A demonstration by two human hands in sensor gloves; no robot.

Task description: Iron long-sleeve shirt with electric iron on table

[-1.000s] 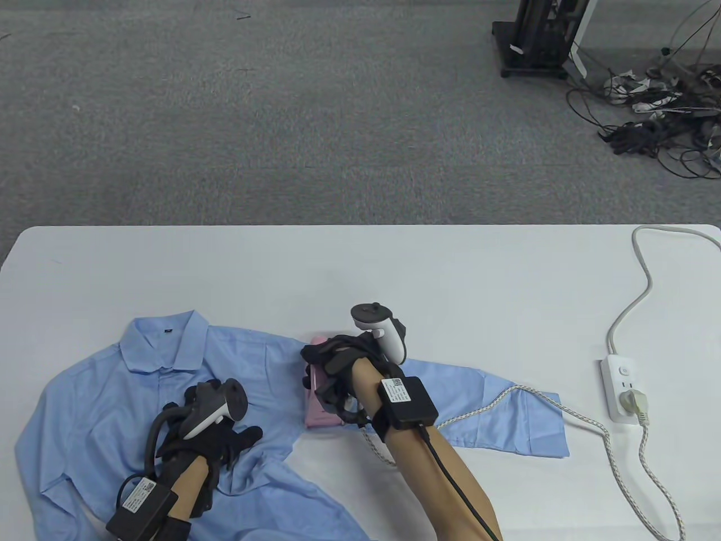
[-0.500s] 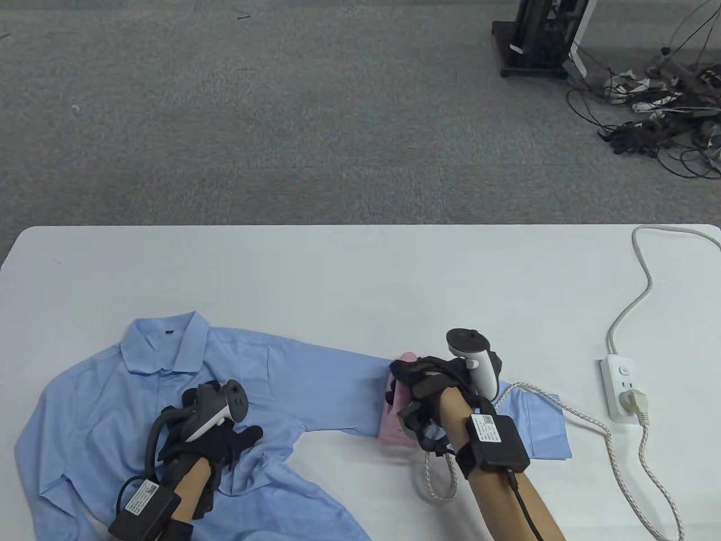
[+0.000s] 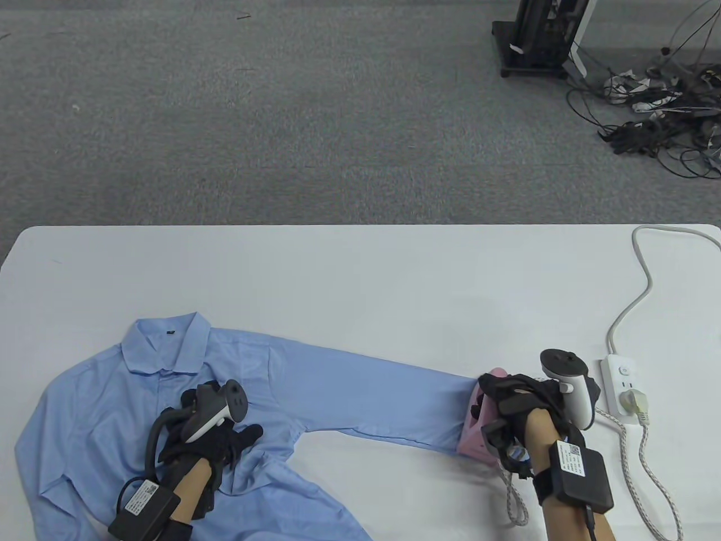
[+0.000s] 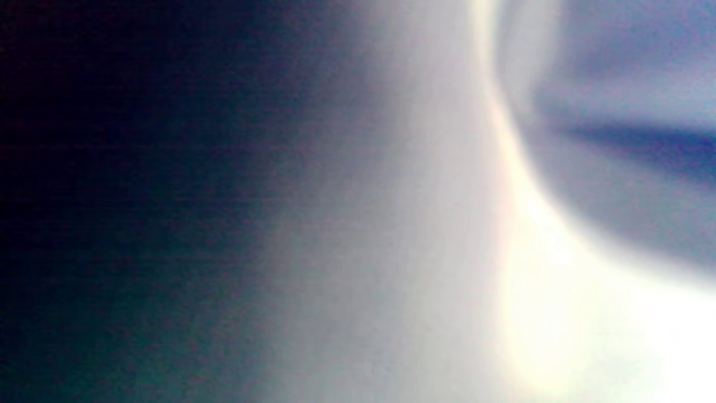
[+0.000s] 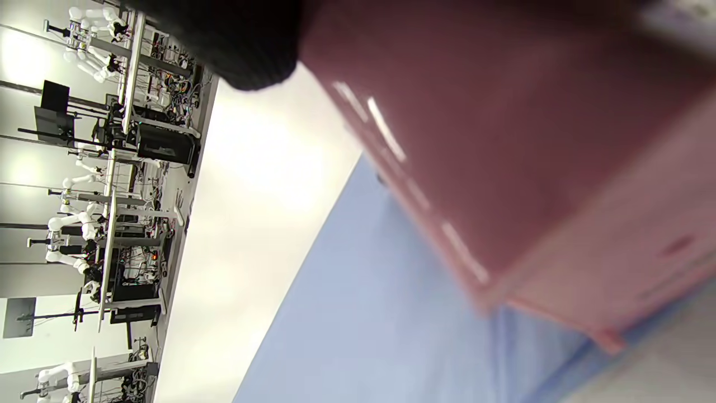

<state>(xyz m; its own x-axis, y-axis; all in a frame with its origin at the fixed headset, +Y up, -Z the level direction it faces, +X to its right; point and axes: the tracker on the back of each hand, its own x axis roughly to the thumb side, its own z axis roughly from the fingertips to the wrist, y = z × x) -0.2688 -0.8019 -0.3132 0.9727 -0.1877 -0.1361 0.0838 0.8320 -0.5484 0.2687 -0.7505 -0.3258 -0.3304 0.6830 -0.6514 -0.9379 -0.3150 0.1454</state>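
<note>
shirt (image 3: 169,406) flat on table (image 3: 338,282), sleeve stretched right | right hand (image 3: 518,403) grips pink iron (image 3: 479,434) at the cuff end | left hand (image 3: 217,437) flat on chest, fingers spread | cloth soft, slides easily - pin near the seam; iron likely heavy - hold by handle

Both forearms come in from the desk's near edge. The left hand (image 3: 211,434) lies palm down near the near-left corner, its gloved fingers spread and fairly straight, thumb pointing right — the tracker sits on its back, a black box strapped at the wrist. The right hand (image 3: 515,406) is out toward the near-right corner, fingers curled over and closed in a grip, knuckles up, tracker upright on its back. The left wrist view is only blur; the right shows a dark gloved fingertip (image 5: 246,50).
</note>
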